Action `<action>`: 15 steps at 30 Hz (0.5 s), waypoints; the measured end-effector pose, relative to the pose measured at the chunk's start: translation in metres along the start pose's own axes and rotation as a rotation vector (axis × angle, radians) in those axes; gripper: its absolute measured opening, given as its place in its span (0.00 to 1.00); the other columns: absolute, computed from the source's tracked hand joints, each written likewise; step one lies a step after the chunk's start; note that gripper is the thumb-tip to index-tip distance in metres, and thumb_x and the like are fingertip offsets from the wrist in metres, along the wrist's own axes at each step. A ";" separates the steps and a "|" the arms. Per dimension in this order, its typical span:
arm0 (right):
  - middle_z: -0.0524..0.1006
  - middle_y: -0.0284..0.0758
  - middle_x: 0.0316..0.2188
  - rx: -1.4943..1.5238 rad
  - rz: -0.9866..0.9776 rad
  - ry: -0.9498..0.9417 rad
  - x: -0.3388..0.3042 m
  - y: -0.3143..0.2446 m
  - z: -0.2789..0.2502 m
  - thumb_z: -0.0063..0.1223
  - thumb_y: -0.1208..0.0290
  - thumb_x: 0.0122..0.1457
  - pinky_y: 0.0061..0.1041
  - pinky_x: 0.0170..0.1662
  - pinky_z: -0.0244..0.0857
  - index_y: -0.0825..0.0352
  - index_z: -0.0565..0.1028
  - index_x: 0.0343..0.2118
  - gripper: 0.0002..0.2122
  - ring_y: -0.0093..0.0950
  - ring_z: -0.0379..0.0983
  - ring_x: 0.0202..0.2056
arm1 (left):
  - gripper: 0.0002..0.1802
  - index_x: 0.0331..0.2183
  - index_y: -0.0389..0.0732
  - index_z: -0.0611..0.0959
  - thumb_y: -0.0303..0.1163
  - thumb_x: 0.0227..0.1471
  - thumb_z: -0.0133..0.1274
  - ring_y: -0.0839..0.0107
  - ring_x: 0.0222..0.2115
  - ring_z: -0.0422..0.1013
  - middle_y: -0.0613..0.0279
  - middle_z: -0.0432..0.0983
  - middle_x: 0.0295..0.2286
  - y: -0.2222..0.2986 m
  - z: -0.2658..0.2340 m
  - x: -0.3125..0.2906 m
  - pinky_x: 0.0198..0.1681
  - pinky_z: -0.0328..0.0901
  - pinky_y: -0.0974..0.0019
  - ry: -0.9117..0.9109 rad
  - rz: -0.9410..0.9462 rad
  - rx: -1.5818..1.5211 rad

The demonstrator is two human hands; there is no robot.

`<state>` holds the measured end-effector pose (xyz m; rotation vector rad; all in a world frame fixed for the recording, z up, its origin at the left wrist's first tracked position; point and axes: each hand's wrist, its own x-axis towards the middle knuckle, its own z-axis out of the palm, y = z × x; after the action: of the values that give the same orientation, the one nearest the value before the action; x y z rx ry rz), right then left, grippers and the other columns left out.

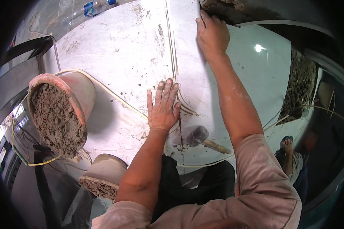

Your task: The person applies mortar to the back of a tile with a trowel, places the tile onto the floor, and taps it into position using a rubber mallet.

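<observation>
My left hand [163, 107] lies flat, fingers spread, on the pale floor tiles [122, 49] beside a joint. My right hand [214, 36] reaches farther out to the far left corner of a glossy white tile [256, 68]. Its thumb and forefinger are apart, and the other fingertips bend toward the dark edge, partly out of sight. Near my knees, a mallet [198, 136] with a dark head and wooden handle rests on the floor, held by neither hand. A pale cable [114, 93] runs across the tiles close to my left wrist.
A bucket of grey-brown mortar [57, 118] stands at the left, with a second mortar container [105, 170] nearer me. A plastic bottle [97, 7] lies at the far left. Rough mortar [300, 82] borders the glossy tile on the right. A person's hand [287, 143] shows at the lower right.
</observation>
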<state>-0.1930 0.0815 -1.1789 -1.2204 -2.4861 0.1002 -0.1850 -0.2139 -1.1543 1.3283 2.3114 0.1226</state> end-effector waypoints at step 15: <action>0.78 0.35 0.35 0.279 0.053 0.247 -0.017 0.051 -0.007 0.60 0.77 0.55 0.33 0.42 0.70 0.62 0.82 0.41 0.10 0.36 0.72 0.38 | 0.38 0.68 0.59 0.58 0.50 0.59 0.46 0.66 0.70 0.40 0.71 0.45 0.69 0.000 0.000 0.002 0.71 0.27 0.46 -0.020 0.005 0.009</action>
<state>-0.1429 0.0994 -1.1891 -1.1083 -2.1447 0.2821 -0.1854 -0.2124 -1.1545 1.3335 2.2946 0.0995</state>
